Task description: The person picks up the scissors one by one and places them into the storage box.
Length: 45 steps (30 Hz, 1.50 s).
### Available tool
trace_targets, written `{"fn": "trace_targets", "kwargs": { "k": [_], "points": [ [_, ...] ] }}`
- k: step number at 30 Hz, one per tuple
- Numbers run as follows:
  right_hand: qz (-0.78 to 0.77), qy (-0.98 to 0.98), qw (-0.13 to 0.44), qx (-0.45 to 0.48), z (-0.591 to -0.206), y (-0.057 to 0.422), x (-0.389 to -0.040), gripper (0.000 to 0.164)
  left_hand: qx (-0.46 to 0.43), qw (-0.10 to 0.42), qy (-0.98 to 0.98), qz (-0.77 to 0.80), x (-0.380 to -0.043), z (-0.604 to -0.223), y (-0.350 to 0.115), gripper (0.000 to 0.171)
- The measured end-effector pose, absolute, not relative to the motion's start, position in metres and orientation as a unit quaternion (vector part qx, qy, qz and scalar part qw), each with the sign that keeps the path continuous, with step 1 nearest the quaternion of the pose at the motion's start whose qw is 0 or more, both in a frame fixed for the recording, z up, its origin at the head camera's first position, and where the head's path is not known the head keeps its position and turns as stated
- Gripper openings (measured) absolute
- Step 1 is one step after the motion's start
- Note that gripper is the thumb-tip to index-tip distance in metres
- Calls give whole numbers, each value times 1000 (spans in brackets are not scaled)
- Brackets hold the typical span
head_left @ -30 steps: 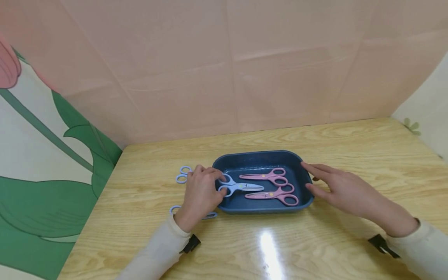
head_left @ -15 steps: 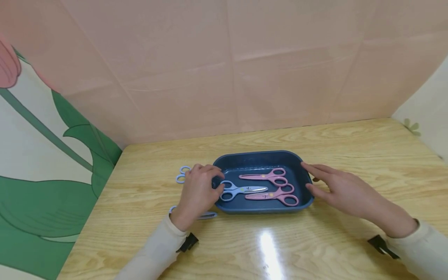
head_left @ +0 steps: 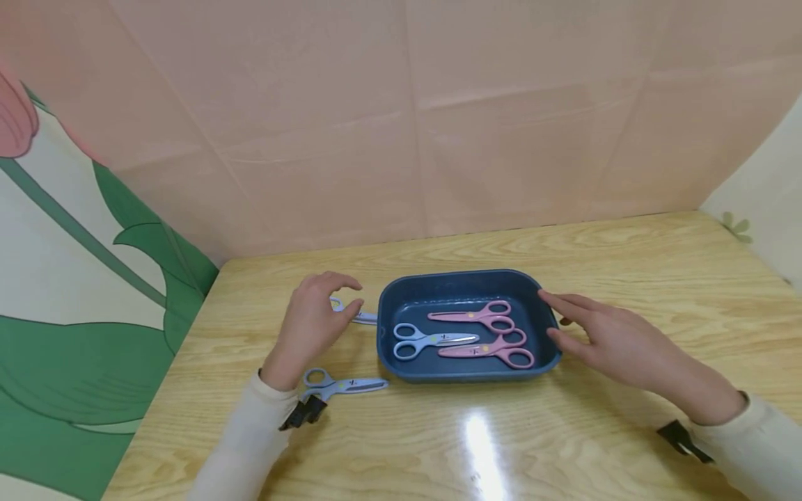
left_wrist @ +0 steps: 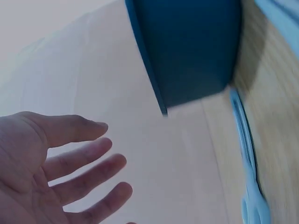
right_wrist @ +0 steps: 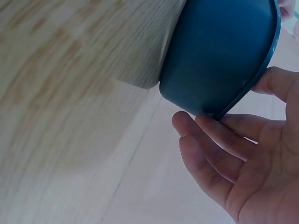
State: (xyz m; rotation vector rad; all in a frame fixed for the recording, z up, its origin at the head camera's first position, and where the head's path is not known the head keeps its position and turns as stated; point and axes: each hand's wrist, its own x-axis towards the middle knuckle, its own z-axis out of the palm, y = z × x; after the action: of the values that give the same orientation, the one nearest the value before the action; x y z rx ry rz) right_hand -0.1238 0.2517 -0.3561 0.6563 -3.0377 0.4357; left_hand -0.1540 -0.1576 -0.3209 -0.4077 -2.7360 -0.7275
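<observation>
My left hand (head_left: 307, 321) is spread with nothing between thumb and fingers. It hovers over the blue scissors (head_left: 366, 318) left of the dark blue tray (head_left: 464, 378), hiding part of their handles. In the left wrist view these scissors (left_wrist: 252, 182) lie apart from the fingers. A second blue pair of scissors (head_left: 354, 385) rests on the table nearer to me, below the left wrist. Inside the tray are blue scissors (head_left: 427, 339) and two pink scissors (head_left: 471, 315), (head_left: 487, 350). My right hand (head_left: 617, 344) touches the tray's right end with extended fingers and thumb (right_wrist: 275, 84).
The wood-patterned table (head_left: 564, 445) carries the tray and scissors. A pinkish sheet (head_left: 413, 139) hangs along the back edge. To the left is a panel with green leaf pictures (head_left: 69, 362); a pale wall (head_left: 764, 202) bounds the right side.
My left hand has let go of the blue scissors, which now lie lower in the tray. It has moved left, out over the table. The right hand stays at the tray's end.
</observation>
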Motion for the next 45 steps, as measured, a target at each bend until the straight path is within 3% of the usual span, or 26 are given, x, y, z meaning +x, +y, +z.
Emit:
{"fn": "trace_targets", "kwargs": {
  "k": [23,45],
  "points": [
    [146,-966,6,214,-358,251,-123,64,-109,29,-973,-202,-186,-345,-211,25],
    [147,-964,31,217,-358,250,-122,60,-128,2,-977,-170,-206,-368,-226,23]
  ]
}}
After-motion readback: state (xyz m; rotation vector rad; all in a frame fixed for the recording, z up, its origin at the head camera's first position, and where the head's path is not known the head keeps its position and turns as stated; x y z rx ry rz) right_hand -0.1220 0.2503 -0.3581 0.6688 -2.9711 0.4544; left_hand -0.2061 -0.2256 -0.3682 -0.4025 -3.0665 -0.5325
